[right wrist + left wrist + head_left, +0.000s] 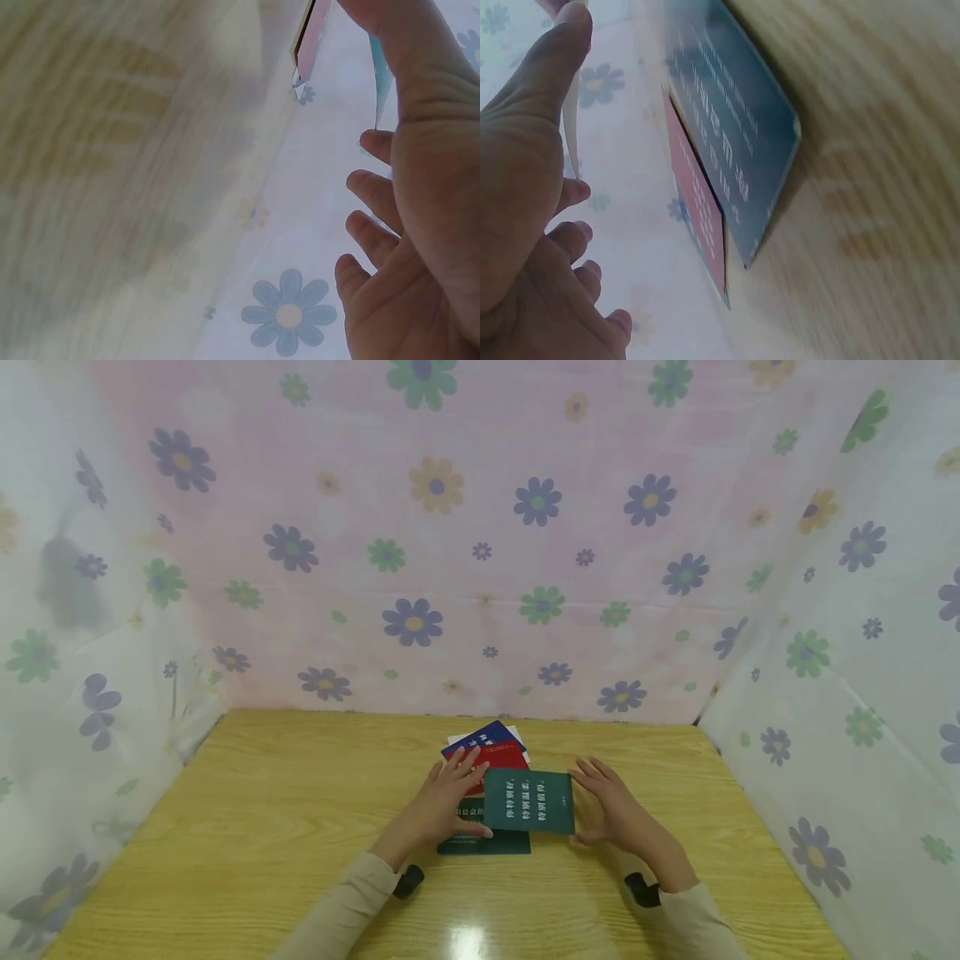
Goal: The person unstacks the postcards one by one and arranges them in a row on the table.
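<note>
Tabletop in all three views

Small booth, walled with flowered sheeting on three sides; kind of building beyond it cannot be told. Pink back sheet spans upper and middle frame, printed with purple, green and orange flowers; whitish left sheet and right sheet stand at the frame's edges, same print, slanting in toward the back; material looks thin, lightly creased, a grey shape dim at upper left; tabletop yellowish wood grain, reaching the foot of the back sheet; reflected light at bottom centre; both wrist views repeat wood grain beside pale flowered sheeting.
</note>
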Motion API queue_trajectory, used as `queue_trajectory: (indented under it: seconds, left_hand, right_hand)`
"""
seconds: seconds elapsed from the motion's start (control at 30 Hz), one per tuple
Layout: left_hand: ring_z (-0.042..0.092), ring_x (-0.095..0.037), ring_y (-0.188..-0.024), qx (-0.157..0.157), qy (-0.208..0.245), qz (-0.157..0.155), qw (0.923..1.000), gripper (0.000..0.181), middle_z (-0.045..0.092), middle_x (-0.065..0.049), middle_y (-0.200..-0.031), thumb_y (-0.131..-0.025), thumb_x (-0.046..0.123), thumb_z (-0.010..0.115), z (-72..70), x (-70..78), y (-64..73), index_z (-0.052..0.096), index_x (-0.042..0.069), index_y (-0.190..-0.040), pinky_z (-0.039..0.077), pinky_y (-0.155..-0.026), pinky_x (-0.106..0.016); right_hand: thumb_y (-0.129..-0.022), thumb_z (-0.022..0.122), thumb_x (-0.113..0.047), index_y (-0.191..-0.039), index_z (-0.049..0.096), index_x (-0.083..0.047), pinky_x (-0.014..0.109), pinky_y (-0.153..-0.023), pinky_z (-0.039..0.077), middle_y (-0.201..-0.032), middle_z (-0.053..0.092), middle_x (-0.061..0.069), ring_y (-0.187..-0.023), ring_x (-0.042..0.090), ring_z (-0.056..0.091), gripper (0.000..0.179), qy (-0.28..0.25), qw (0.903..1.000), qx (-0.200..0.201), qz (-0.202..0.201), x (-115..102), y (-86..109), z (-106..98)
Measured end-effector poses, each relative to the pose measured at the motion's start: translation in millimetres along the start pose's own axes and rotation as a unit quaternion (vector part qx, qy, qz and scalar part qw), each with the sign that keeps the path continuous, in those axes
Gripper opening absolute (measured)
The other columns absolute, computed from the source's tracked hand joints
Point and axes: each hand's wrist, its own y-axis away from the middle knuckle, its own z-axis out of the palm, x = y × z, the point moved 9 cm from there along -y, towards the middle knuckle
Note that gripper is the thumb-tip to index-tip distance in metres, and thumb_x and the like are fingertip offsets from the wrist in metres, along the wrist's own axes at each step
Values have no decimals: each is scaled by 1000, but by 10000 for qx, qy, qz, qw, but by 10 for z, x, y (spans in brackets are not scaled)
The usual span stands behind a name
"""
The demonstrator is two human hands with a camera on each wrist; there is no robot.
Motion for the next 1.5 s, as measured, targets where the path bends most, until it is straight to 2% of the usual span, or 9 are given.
queue_trajectory:
  seconds: [0.2, 0.3, 0.47, 0.8, 1.0, 1.17, 1.5]
  left_hand:
    - [10, -40, -157, -26, -147, 130, 9998, 102, 23, -14, -168, -78, 53, 84, 122, 113, 16, 39, 5, -157, 10, -122, -68]
    - [13, -39, -157, -63, -284, 132, 9995, 102, 25, -13, -168, -78, 55, 83, 163, 179, 13, 41, 5, -156, 13, -123, -66]
    - [15, -36, -157, -211, -411, 78, 9989, 102, 26, -11, -168, -77, 55, 84, 232, 298, 10, 42, 5, -155, 16, -124, -63]
    - [13, -31, -158, -558, -515, 62, 9971, 101, 24, -6, -169, -78, 58, 82, 411, 462, -14, 42, 6, -155, 14, -126, -59]
    - [8, -28, -159, -657, -440, 80, 9968, 101, 21, -4, -170, -78, 56, 82, 505, 498, -47, 41, 7, -156, 9, -127, -56]
    - [4, -25, -159, -775, -284, -31, 9966, 98, 19, -2, -171, -79, 54, 81, 562, 491, -68, 40, 9, -157, 7, -128, -54]
    - [3, -23, -159, -873, -100, -132, 9960, 98, 20, -2, -171, -80, 54, 79, 660, 500, -120, 39, 10, -157, 4, -128, -53]
  right_hand:
    - [-64, 98, -23, -148, 49, 1, 71, -112, 33, -159, 37, 27, -149, 52, 22, 100, 14, 9998, -121, 180, 78, 147, 28]
    - [-64, 98, -22, -146, 51, 1, 72, -110, 35, -157, 39, 29, -147, 55, 24, 98, 80, 9998, -98, 118, 84, 223, 18]
    - [-63, 98, -22, -145, 52, 0, 74, -107, 35, -155, 40, 31, -145, 57, 26, 97, 107, 9999, -70, 88, 126, 339, 15]
    - [-62, 99, -27, -144, 53, 1, 75, -107, 33, -152, 43, 32, -143, 59, 29, 97, 135, 9990, -300, 292, 260, 513, 52]
    - [-63, 98, -29, -143, 54, 2, 77, -107, 32, -151, 44, 33, -142, 61, 29, 96, 29, 9989, -395, 248, 305, 579, 29]
    - [-67, 96, -30, -145, 52, 2, 78, -107, 30, -152, 42, 34, -142, 62, 27, 95, -152, 9978, -583, 264, 333, 599, 23]
    - [-70, 94, -27, -146, 49, 3, 80, -105, 28, -152, 37, 40, -139, 67, 24, 94, -246, 9953, -908, 238, 427, 599, 11]
